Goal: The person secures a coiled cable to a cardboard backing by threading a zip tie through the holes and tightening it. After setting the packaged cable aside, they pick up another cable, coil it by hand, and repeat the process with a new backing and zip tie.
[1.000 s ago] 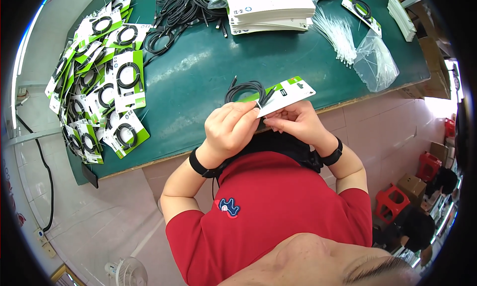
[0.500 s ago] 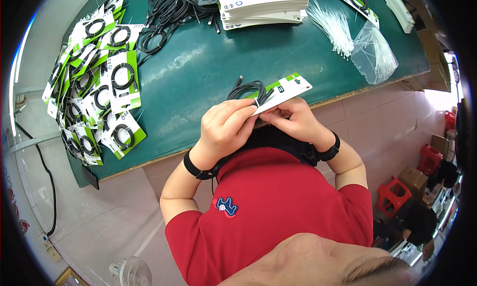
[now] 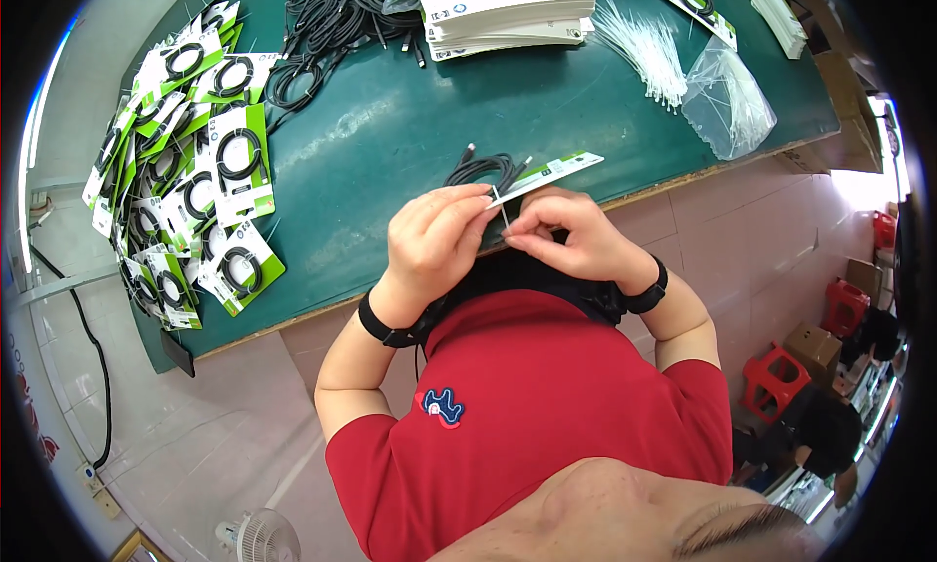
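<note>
My left hand (image 3: 429,242) is closed on the end of a white and green backing card (image 3: 558,171), above the table's front edge. A coiled black cable (image 3: 480,169) lies against the card's far side, its plug ends sticking out. A thin white cable tie (image 3: 502,208) runs down from the card, close to my left fingertips. My right hand (image 3: 574,238) pinches the lower end of that tie between thumb and forefinger. The card is tilted nearly edge-on, so most of its face is hidden.
On the green table (image 3: 390,162), a heap of carded cables (image 3: 185,171) covers the left side. Loose black cables (image 3: 332,25) and a stack of cards (image 3: 508,15) sit at the back. Loose white ties (image 3: 649,59) and a plastic bag of ties (image 3: 730,103) lie right.
The card has tipped from showing its face to nearly edge-on. My right hand has come away from the card's underside and now pinches the tie, which has come into sight.
</note>
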Tool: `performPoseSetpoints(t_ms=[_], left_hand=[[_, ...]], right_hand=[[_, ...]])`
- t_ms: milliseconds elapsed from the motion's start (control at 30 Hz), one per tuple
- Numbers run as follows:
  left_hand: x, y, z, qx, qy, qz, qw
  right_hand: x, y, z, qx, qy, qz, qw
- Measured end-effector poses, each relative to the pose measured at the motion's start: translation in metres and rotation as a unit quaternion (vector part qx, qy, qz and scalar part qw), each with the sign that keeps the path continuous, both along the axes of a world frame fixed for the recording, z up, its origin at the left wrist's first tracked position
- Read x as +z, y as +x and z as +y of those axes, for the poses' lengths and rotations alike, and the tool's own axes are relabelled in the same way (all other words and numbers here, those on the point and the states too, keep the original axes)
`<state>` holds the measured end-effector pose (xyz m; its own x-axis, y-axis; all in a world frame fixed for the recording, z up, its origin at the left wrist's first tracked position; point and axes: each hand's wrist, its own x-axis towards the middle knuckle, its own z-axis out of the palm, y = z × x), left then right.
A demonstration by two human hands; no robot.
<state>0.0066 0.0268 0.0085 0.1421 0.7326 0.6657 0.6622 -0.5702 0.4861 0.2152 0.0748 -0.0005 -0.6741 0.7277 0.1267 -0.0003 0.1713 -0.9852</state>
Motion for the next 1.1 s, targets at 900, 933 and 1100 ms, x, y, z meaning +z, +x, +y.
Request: performPoseSetpoints(t_ms=[900, 933, 1100], left_hand=[[-0.029, 0.007, -0.011, -0.014, 0.008, 0.141, 0.99], [-0.035, 0.012, -0.016, -0.024, -0.015, 0.138, 0.99], [-0.05, 0.023, -0.024, -0.061, -0.068, 0.114, 0.989]], right_hand=[[0.009, 0.059, 0.068, -0.024, 0.26, -0.201, 0.944], [0.006, 0.064, 0.071, -0.069, 0.274, -0.246, 0.927], [0.002, 0.04, 0.061, -0.096, 0.211, -0.178, 0.956]])
